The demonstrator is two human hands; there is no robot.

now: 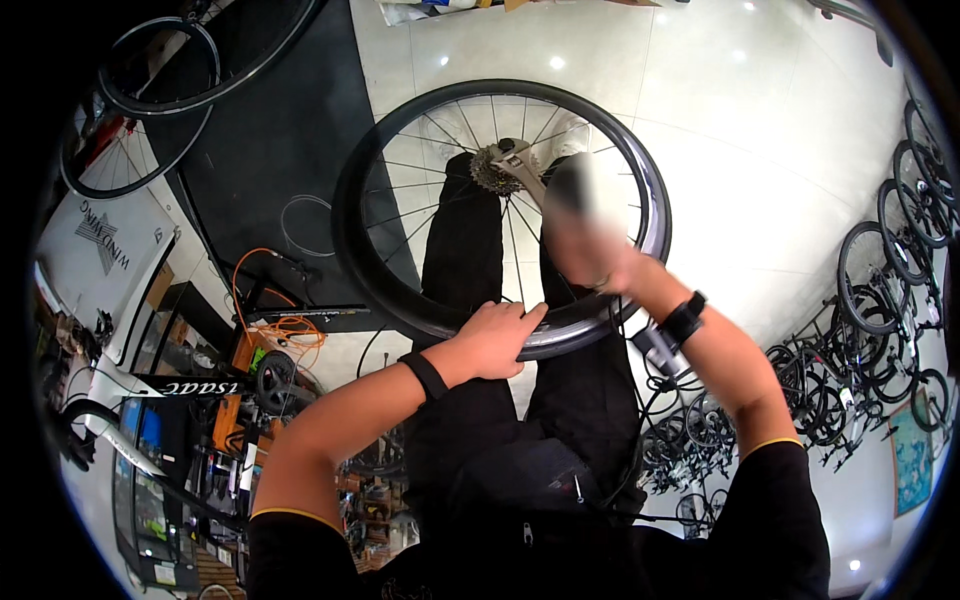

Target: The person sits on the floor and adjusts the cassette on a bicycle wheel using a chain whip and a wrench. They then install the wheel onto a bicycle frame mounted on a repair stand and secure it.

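A black deep-rimmed bicycle wheel point(352, 215) is in front of my legs, its sprocket cassette point(484, 168) facing me. At the wheel's near edge, my left hand point(500, 338) grips the tyre and rim, fingers laid over them. My right hand point(592, 258) is closed around the handle of a grey metal wrench point(520, 170). The wrench head sits over the middle of the cassette. A blurred patch covers much of the handle and the right hand's fingers, so their exact hold is hidden.
A dark mat point(285, 130) covers the floor at left, with a looped thin cable point(307, 225) on it. More wheels point(190, 105) stand far left. An orange hose point(290, 335) tangles near tool shelves. Bicycles point(870, 290) line the right side. Black cables point(640, 440) hang beside my right leg.
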